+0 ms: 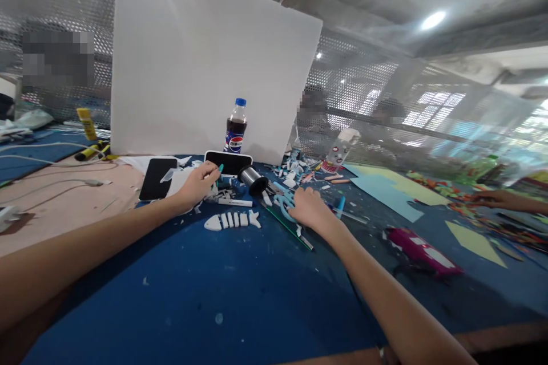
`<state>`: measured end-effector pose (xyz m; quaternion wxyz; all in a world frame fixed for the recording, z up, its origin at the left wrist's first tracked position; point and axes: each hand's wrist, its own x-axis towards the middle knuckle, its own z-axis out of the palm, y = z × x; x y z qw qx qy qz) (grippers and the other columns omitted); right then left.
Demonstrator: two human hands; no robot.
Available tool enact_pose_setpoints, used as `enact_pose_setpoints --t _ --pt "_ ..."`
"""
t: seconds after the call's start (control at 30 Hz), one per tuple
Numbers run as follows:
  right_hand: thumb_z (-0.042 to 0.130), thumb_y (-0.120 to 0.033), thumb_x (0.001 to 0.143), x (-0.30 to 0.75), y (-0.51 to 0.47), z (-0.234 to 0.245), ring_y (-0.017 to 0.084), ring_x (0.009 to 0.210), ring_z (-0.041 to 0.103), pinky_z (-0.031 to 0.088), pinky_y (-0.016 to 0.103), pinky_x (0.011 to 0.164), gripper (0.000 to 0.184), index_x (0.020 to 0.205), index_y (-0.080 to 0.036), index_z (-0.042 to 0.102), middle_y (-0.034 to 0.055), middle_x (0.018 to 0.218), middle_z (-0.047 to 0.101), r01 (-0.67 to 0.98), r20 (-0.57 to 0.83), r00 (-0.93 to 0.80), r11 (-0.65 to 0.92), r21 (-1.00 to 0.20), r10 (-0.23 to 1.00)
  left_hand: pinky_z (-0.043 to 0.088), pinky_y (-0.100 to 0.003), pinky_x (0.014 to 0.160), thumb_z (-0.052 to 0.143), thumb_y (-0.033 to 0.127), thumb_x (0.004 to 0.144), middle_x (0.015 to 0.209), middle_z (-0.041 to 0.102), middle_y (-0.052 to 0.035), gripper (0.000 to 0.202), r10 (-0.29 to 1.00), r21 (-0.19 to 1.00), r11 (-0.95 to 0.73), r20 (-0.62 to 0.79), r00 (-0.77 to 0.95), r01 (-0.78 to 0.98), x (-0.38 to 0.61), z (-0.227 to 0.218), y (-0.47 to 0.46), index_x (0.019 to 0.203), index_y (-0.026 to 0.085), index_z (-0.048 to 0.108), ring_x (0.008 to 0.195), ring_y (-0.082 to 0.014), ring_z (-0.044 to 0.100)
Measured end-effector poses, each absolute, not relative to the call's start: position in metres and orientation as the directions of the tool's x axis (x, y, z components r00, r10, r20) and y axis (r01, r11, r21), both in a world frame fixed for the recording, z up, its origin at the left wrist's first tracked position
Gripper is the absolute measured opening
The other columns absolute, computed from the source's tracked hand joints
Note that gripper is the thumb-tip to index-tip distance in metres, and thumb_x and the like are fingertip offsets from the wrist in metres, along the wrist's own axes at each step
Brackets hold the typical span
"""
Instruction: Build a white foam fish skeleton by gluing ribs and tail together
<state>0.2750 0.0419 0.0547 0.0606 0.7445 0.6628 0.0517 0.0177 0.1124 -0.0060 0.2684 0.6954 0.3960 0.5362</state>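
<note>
My left hand [197,183] reaches forward over the blue mat [214,291], fingers curled around a small teal-tipped tool [220,169] next to a black phone [228,162]. Closed over the light blue scissors [283,203], my right hand [309,208] grips them beside a green ruler [287,224]. A white foam fish skeleton [232,220] lies between the hands. A white marker [234,202] and a spool of wire [253,179] sit just beyond it. A cola bottle [236,126] stands upright behind the phone.
A large white foam board [205,63] stands at the back. A black tablet [157,178] lies left. Foam scraps litter the middle. Coloured paper sheets [387,185] and a magenta object [422,250] lie right, where another person's hand [492,198] works. Cables cross the left.
</note>
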Motion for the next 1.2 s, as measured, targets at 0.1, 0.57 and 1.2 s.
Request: enact_pose_setpoints --t 0.1,0.57,1.2 --pt "0.055 -0.018 0.076 0.273 0.039 0.056 0.038 0.107 0.050 0.041 0.037 0.077 0.034 0.107 -0.003 0.056 0.0279 0.113 0.052 0.980 -0.001 0.118 -0.117 0.163 0.993 0.037 -0.027 0.065 0.046 0.027 0.084 0.079 0.048 -0.0015 0.028 0.827 0.796 -0.559 0.555 0.086 0.232 0.018 -0.006 0.112 0.058 0.018 0.044 0.072 -0.0143 0.046" --pt "0.063 -0.019 0.063 0.287 0.053 0.058 0.024 0.063 0.058 0.032 0.029 0.050 0.010 0.060 -0.017 0.055 0.0097 0.065 0.057 0.995 -0.110 0.089 -0.082 0.063 0.990 0.039 -0.029 0.079 0.046 0.030 0.085 0.090 0.056 -0.0042 0.030 0.761 0.732 -0.647 0.640 0.109 0.214 0.017 0.000 0.103 0.058 0.018 0.047 0.086 -0.0169 0.052" --pt "0.038 -0.034 0.089 0.288 0.043 0.088 0.013 0.052 0.052 0.046 0.022 0.049 0.032 0.083 -0.014 0.062 0.0075 0.066 0.060 0.519 -0.156 -0.023 -0.121 -0.846 0.988 0.041 -0.025 0.062 0.049 0.032 0.083 0.065 0.054 -0.0002 0.024 0.833 0.825 -0.544 0.553 -0.016 0.150 0.018 -0.001 0.105 0.067 0.017 0.057 0.064 -0.0134 0.052"
